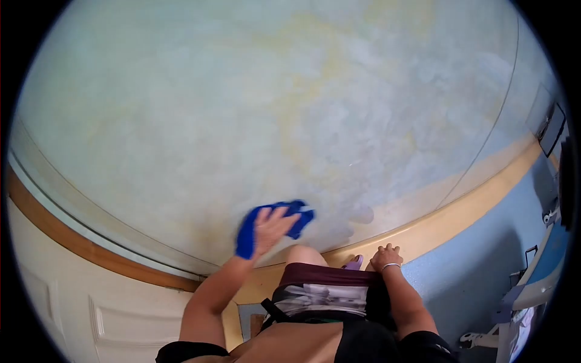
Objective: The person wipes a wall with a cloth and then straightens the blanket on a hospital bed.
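Note:
Against the pale, mottled wall (pixel 212 121), my left hand (pixel 273 227) presses a blue cloth (pixel 245 235). Its fingers lie over the cloth, and part of the fabric bunches out past the fingertips. My right hand (pixel 385 258) holds nothing and rests on or near my right knee, with its fingers apart and a thin bracelet at the wrist. A faint grey smudge or wet-looking patch (pixel 362 215) shows on the wall to the right of the cloth.
A yellow baseboard (pixel 436 233) runs along the wall's foot above a blue floor (pixel 469 260). A cream panelled door (pixel 133 314) with a brown frame edge is at lower left. White-framed furniture (pixel 532 296) with wheels stands at right. A purple slipper (pixel 352 263) shows near my knees.

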Demonstrator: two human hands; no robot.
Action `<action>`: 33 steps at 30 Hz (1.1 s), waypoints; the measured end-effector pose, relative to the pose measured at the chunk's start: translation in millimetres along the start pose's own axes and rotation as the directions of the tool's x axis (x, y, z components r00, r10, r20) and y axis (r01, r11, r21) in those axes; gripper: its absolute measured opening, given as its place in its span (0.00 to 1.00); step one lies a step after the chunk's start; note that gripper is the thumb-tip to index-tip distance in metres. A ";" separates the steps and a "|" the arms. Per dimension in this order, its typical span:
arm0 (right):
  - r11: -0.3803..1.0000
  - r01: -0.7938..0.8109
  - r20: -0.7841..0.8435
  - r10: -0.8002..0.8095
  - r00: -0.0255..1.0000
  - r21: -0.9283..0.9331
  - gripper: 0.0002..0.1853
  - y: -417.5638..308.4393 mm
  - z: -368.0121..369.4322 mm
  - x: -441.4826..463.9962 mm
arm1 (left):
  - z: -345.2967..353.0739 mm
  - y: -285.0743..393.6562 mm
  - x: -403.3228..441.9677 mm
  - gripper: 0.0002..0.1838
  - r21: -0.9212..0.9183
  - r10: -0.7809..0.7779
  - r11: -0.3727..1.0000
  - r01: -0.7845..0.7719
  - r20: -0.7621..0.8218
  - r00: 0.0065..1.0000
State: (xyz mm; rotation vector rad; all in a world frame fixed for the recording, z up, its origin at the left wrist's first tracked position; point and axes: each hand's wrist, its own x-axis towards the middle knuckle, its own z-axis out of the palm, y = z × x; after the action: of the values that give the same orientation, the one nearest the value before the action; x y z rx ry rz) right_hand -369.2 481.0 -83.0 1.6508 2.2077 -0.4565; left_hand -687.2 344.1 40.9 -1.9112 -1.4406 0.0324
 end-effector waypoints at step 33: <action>0.999 -0.022 -0.018 0.022 1.000 -0.028 0.24 12.4 -8.7 37.7 | -166.8 -43.2 332.5 0.08 -0.072 -0.179 0.979 0.193 -0.761 0.623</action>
State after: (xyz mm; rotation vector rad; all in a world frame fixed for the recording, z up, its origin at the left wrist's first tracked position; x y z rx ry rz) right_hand -367.9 520.3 -93.1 1.6696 2.1963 -0.4046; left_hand -527.7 540.5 317.1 -1.4394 -1.0020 -0.7855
